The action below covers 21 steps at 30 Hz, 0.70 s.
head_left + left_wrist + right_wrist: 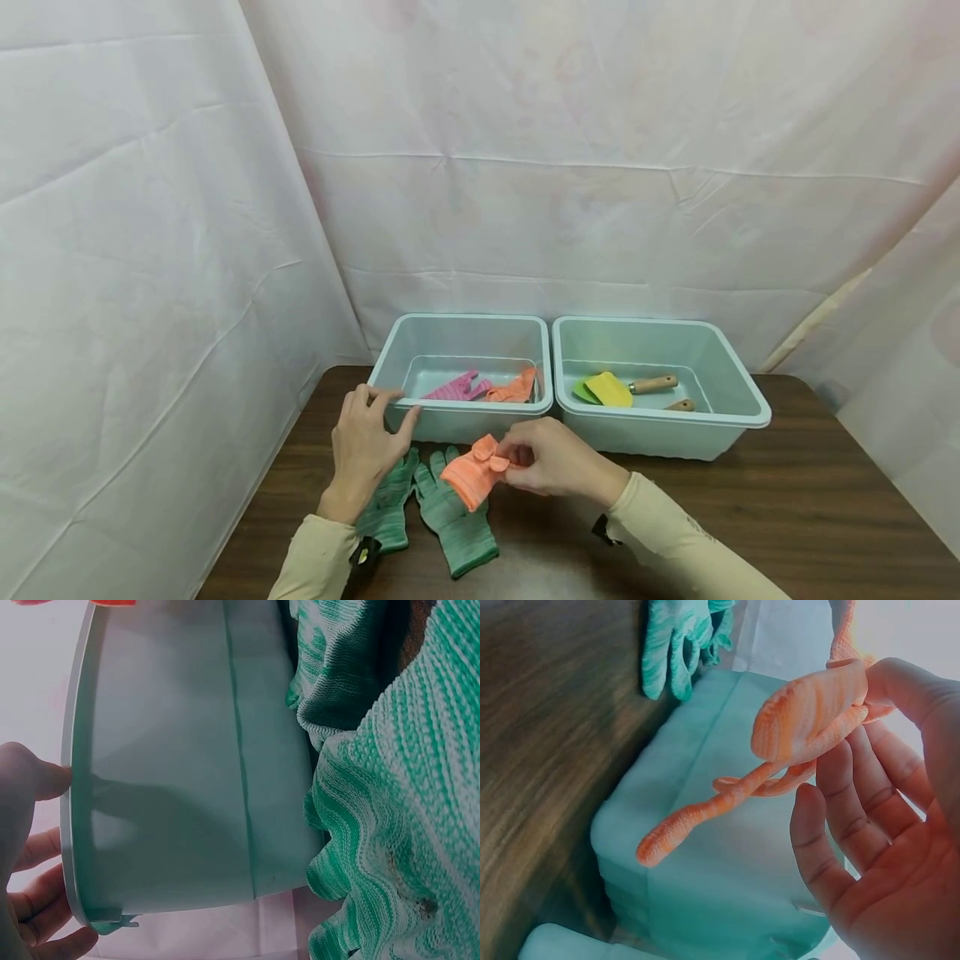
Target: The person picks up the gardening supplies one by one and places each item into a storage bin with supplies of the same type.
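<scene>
"On the wooden table (840, 500), what deserves care?"

"The left bin (457, 427) first. The left hand (366, 442) grips its front rim; a light, steady hold there seems best, so the bin doesn't tip."

"And the green gloves (459, 529)?"

"They lie in front of that bin, near the work. I'd hold the orange glove (471, 482) above them so nothing snags."

"How should the right hand (555, 462) manage it?"

"With a small, firm pinch, I'd say, leaving the loose glove fingers (676, 834) free to straighten."

"Where does it sit in that grip?"

"Pinched at the tips, outside the left bin, before its front wall. What looks like the cuff juts leftward; I can't tell exactly which part is pinched."
</scene>
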### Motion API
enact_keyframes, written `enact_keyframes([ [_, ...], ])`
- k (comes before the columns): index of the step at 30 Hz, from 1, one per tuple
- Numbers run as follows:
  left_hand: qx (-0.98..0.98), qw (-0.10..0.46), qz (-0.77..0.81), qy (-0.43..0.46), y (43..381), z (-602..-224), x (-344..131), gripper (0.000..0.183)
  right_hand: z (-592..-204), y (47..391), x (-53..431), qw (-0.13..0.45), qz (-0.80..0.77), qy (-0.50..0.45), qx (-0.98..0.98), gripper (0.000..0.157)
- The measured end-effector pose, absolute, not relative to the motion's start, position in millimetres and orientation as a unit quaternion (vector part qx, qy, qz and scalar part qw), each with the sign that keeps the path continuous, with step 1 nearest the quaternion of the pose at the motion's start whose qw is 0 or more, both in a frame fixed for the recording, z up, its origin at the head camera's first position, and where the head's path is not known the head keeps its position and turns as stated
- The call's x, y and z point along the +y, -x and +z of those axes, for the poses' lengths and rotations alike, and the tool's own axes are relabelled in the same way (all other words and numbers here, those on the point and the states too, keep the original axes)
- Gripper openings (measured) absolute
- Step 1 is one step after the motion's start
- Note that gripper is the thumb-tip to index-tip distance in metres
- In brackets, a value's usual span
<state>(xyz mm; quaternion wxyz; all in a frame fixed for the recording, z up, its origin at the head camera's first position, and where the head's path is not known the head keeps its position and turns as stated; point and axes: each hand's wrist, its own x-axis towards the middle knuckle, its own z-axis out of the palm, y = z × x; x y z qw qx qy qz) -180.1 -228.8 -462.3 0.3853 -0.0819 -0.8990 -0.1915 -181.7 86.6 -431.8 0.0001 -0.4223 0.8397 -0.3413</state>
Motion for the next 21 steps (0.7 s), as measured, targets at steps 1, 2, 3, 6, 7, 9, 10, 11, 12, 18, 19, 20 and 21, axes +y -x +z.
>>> enact_keyframes([
  [1, -0.899, 0.385, -0.191, 0.081, 180.1, -462.3, -228.9, 0.036, -430.8, 182.1, 86.7, -0.001, -0.343, 0.423, 0.839, 0.013],
  [2, -0.899, 0.385, -0.191, 0.081, 180.0, -462.3, -228.8, 0.035, -430.0, 182.5, 86.7, 0.0, -0.344, 0.424, 0.838, 0.013],
  [3, -0.899, 0.385, -0.191, 0.081, 180.0, -462.3, -228.8, 0.035, -429.1, 182.8, 86.8, 0.0, -0.345, 0.423, 0.838, 0.013],
  [6, -0.899, 0.386, -0.191, 0.082, 179.8, -462.1, -228.7, 0.035, -427.2, 184.0, 86.6, 0.0, -0.343, 0.424, 0.838, 0.013],
  [7, -0.898, 0.387, -0.192, 0.083, 179.9, -462.2, -228.6, 0.035, -426.8, 184.4, 86.6, 0.0, -0.344, 0.425, 0.838, 0.013],
  [9, -0.898, 0.388, -0.192, 0.085, 180.1, -462.2, -228.4, 0.035, -425.2, 184.4, 87.0, 0.001, -0.344, 0.424, 0.838, 0.014],
  [10, -0.897, 0.388, -0.192, 0.085, 180.2, -462.2, -228.4, 0.035, -424.2, 184.3, 87.3, 0.002, -0.345, 0.424, 0.837, 0.014],
  [11, -0.897, 0.388, -0.192, 0.086, 180.3, -462.2, -228.4, 0.035, -423.2, 184.1, 87.7, 0.002, -0.345, 0.424, 0.838, 0.014],
  [12, -0.897, 0.389, -0.192, 0.085, 180.4, -462.3, -228.5, 0.036, -422.2, 184.0, 87.9, 0.001, -0.345, 0.424, 0.838, 0.015],
  [18, -0.897, 0.39, -0.189, 0.083, 180.3, -462.6, -229.1, 0.036, -417.1, 184.8, 89.7, -0.016, -0.344, 0.426, 0.836, 0.015],
  [19, -0.898, 0.39, -0.189, 0.083, 180.2, -462.6, -229.0, 0.036, -416.7, 185.3, 90.0, -0.018, -0.345, 0.425, 0.837, 0.015],
  [20, -0.898, 0.389, -0.189, 0.083, 180.2, -462.4, -228.9, 0.036, -416.6, 185.8, 90.3, -0.018, -0.346, 0.423, 0.837, 0.015],
  [21, -0.898, 0.388, -0.188, 0.083, 180.3, -462.4, -228.8, 0.036, -416.6, 186.4, 90.5, -0.017, -0.348, 0.421, 0.838, 0.015],
])
